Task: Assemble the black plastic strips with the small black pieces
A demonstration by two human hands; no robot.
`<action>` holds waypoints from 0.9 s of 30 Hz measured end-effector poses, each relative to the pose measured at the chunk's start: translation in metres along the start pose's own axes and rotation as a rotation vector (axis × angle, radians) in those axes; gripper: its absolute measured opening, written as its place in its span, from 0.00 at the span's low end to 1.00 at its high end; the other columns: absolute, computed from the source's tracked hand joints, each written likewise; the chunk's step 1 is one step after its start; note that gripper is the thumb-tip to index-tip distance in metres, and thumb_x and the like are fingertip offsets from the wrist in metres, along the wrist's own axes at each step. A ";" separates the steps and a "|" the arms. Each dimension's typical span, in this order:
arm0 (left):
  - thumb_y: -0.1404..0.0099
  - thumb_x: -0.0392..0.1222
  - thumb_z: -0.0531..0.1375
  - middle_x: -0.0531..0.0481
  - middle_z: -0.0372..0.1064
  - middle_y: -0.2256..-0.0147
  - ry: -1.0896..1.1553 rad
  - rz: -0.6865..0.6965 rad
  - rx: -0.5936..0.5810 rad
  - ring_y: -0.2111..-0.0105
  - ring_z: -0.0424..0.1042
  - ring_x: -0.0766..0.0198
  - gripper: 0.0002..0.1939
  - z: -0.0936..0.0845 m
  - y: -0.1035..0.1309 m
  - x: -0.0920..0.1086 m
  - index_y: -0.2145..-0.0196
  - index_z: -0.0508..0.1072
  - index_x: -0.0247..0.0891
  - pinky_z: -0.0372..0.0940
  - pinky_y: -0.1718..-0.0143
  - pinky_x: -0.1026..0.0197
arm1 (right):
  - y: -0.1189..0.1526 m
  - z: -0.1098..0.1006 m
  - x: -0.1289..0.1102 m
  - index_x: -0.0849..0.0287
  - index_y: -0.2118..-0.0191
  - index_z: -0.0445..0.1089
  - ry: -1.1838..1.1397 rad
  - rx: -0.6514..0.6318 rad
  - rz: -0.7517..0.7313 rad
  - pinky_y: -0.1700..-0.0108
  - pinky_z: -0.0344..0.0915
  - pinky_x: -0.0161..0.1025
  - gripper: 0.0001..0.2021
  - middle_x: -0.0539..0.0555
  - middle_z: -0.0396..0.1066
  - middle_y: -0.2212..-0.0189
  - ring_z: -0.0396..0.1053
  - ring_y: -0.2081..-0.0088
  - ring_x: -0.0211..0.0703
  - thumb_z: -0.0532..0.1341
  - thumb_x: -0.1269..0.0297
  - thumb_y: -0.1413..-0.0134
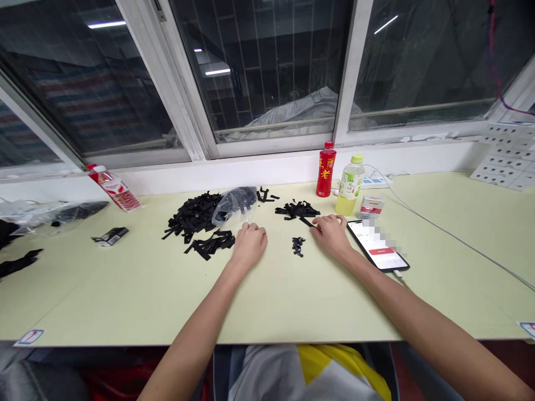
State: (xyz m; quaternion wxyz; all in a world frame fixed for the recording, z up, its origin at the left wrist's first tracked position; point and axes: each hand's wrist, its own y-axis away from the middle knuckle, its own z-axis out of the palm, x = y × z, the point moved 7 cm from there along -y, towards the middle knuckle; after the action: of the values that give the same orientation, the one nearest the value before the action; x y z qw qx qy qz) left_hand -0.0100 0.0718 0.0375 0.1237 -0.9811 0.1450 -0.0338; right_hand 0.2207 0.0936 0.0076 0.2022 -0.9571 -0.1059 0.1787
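My right hand (333,236) pinches a short black strip (306,221) at the edge of a small heap of black strips (296,209). My left hand (249,245) rests on the table with its fingers curled down; whatever is under the fingertips is hidden. Just left of it lie more loose black strips (213,243), and behind them a large pile of black strips (194,213). A clear plastic bag (234,205) with black pieces inside leans against that pile. Between my hands sits a little cluster of small dark parts (298,245).
A phone (378,245) with a charging cable lies right of my right hand. Behind it stand a cigarette pack (371,208), a yellow drink bottle (350,186) and a red bottle (325,171). Farther left are a crushed black box (111,236) and a tilted bottle (113,188).
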 end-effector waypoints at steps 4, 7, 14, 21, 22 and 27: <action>0.29 0.41 0.49 0.40 0.72 0.62 0.108 0.115 -0.022 0.56 0.65 0.50 0.17 0.005 0.005 0.016 0.61 0.78 0.36 0.62 0.56 0.52 | 0.002 0.004 0.002 0.57 0.58 0.75 0.073 -0.047 0.023 0.49 0.50 0.52 0.13 0.59 0.74 0.63 0.65 0.55 0.54 0.53 0.65 0.36; 0.28 0.43 0.49 0.41 0.73 0.62 0.169 0.158 -0.025 0.56 0.65 0.51 0.18 0.008 0.007 0.023 0.60 0.78 0.37 0.63 0.58 0.54 | 0.002 0.005 0.004 0.56 0.62 0.76 0.089 -0.060 0.033 0.51 0.51 0.51 0.12 0.60 0.72 0.61 0.64 0.54 0.54 0.54 0.65 0.36; 0.28 0.44 0.49 0.42 0.73 0.62 0.222 0.196 -0.020 0.57 0.65 0.53 0.17 0.012 0.009 0.030 0.60 0.77 0.38 0.63 0.58 0.54 | -0.001 0.011 0.005 0.60 0.64 0.71 0.020 -0.085 0.043 0.55 0.54 0.46 0.11 0.60 0.70 0.57 0.62 0.54 0.53 0.52 0.70 0.37; 0.27 0.44 0.49 0.43 0.72 0.60 0.263 0.193 -0.007 0.55 0.65 0.53 0.17 0.009 0.010 0.032 0.57 0.76 0.38 0.64 0.57 0.53 | 0.001 0.005 -0.010 0.59 0.63 0.67 -0.202 -0.107 -0.056 0.53 0.57 0.46 0.09 0.57 0.72 0.64 0.65 0.58 0.49 0.50 0.70 0.36; 0.27 0.43 0.48 0.43 0.72 0.59 0.272 0.190 0.004 0.54 0.65 0.53 0.17 0.008 0.010 0.032 0.56 0.76 0.38 0.63 0.55 0.53 | 0.002 0.002 -0.016 0.58 0.63 0.67 -0.292 -0.115 -0.093 0.54 0.58 0.44 0.09 0.56 0.72 0.65 0.65 0.59 0.48 0.50 0.69 0.36; 0.25 0.45 0.43 0.43 0.71 0.53 0.413 0.156 0.054 0.50 0.65 0.54 0.20 -0.001 0.009 0.034 0.49 0.71 0.38 0.61 0.47 0.52 | 0.010 -0.011 -0.042 0.56 0.60 0.70 -0.677 -0.198 -0.181 0.58 0.64 0.41 0.07 0.54 0.73 0.63 0.68 0.60 0.45 0.56 0.62 0.39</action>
State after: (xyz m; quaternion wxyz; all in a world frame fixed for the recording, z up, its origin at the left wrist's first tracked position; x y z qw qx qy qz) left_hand 0.0195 0.0529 0.0369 0.1199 -0.9354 0.2419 -0.2282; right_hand 0.1876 0.0694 0.0259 0.0769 -0.8454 -0.2678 0.4558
